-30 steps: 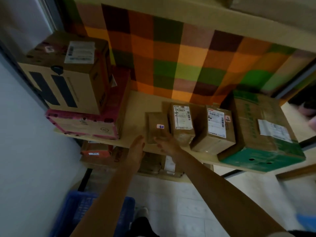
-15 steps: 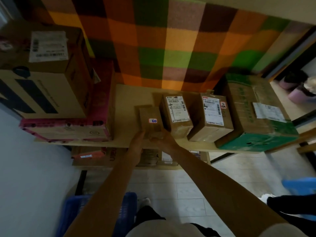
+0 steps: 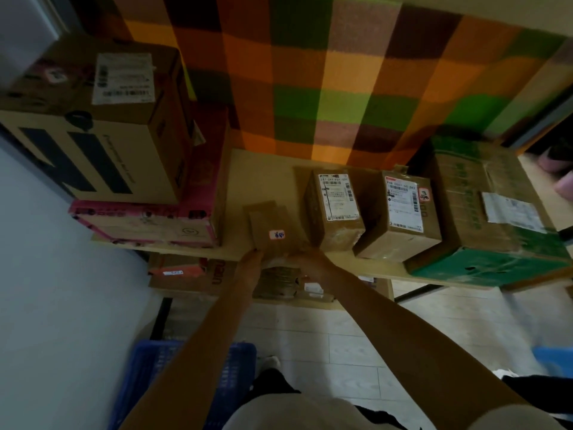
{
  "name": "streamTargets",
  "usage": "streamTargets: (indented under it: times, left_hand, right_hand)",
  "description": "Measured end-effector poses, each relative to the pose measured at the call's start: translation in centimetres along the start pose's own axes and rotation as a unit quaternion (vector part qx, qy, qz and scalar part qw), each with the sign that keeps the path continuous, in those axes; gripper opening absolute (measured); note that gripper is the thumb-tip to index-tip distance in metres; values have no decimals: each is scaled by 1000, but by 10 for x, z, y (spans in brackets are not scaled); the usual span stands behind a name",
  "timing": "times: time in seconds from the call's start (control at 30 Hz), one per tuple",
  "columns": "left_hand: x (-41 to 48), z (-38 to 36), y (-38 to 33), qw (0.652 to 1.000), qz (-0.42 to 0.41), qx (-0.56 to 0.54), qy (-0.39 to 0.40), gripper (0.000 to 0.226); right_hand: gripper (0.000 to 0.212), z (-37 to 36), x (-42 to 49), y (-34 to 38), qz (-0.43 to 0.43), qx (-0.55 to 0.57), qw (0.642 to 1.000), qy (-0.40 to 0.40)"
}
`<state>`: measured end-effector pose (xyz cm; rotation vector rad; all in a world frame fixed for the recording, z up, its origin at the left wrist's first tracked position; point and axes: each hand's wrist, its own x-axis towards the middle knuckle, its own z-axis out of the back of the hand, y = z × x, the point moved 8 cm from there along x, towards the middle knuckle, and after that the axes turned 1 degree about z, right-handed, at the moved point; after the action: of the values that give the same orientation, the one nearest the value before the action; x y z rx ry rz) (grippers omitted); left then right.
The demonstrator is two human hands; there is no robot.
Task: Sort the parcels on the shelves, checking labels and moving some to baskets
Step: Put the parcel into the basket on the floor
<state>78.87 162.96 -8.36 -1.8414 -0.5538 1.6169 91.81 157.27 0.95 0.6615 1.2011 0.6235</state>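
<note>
Left hand and right hand fingers grasp the near corners of the small parcel

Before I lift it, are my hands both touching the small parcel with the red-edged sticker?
Touching. The head view shows the left hand and right hand meeting the near end of the small parcel, with no gap at either hand.

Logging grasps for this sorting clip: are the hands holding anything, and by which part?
The small brown parcel, by its near end: the left hand grips its near-left corner, the right hand its near-right corner.
</note>
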Motion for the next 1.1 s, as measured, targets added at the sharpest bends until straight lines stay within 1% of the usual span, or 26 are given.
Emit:
streamTargets:
  times: [0.03, 0.07, 0.13, 0.17, 0.2, 0.27, 0.3, 0.33, 0.43, 0.47, 0.53, 0.57, 0.6, 0.67, 0.73, 0.77, 0.8, 0.87, 0.93, 1.1]
  left_hand:
    - [-17, -2, -11, 1000, -15, -5, 9, 10]
    - [-23, -1, -15, 1000, -21, 3, -2, 13]
    - [-34, 8, -16, 999, -24, -4, -37, 20]
    - [-41, 14, -17, 997, -40, -6, -63, 24]
    - [-41, 16, -18, 996, -55, -5, -67, 26]
    - [-48, 16, -20, 994, -78, 0, -79, 19]
    - [-60, 14, -21, 993, -92, 0, -72, 18]
    - [-65, 12, -25, 990, -124, 9, -63, 23]
    - [-89, 4, -35, 975, -210, 53, -59, 48]
    - [-99, 0, -36, 967, -241, 60, -63, 46]
    - [-123, -6, -35, 958, -265, 65, -89, 27]
    - [-129, -6, -31, 953, -276, 61, -109, 24]
    - [-139, -11, -26, 951, -279, 53, -121, 21]
    - [-161, -21, -16, 951, -273, 39, -137, 3]
    - [-178, -33, -3, 947, -279, 33, -154, 36]
    - [-193, -44, 4, 944, -287, 23, -161, 49]
    - [-205, -52, 15, 940, -294, 11, -171, 51]
    - [-223, -61, 26, 935, -302, -10, -185, 37]
    - [-241, -71, 42, 928, -312, -22, -203, 29]
    - [-279, -90, 71, 918, -328, -49, -216, 33]
  right_hand:
    - [20, -1, -3, -1, -6, 3, 1000, 1]
    - [25, 2, -1, -4, -6, -9, 1000, -8]
    - [40, 7, 2, -8, -10, -2, 999, -33]
    - [47, 8, 1, -10, -16, 15, 999, -41]
    - [55, 10, 2, -12, -12, 38, 998, -51]
    - [64, 11, 0, -10, 13, 79, 995, -63]
    - [66, 11, -4, -7, 32, 88, 994, -58]
    - [64, 12, -6, -6, 48, 92, 993, -56]
    - [39, 14, -18, -8, 77, 88, 992, -55]
    - [38, 17, -25, -10, 89, 81, 991, -61]
    - [48, 20, -35, -15, 104, 93, 988, -61]
    - [52, 22, -41, -18, 111, 105, 986, -61]
    - [53, 26, -49, -21, 116, 111, 985, -59]
    - [50, 34, -64, -28, 133, 128, 981, -64]
    - [43, 46, -80, -35, 155, 162, 973, -63]
    - [40, 54, -90, -43, 161, 181, 968, -59]
    - [37, 62, -102, -50, 169, 190, 966, -56]
    - [31, 71, -115, -52, 187, 182, 964, -54]
    - [30, 82, -131, -57, 214, 160, 963, -44]
    - [36, 104, -161, -75, 248, 125, 959, -55]
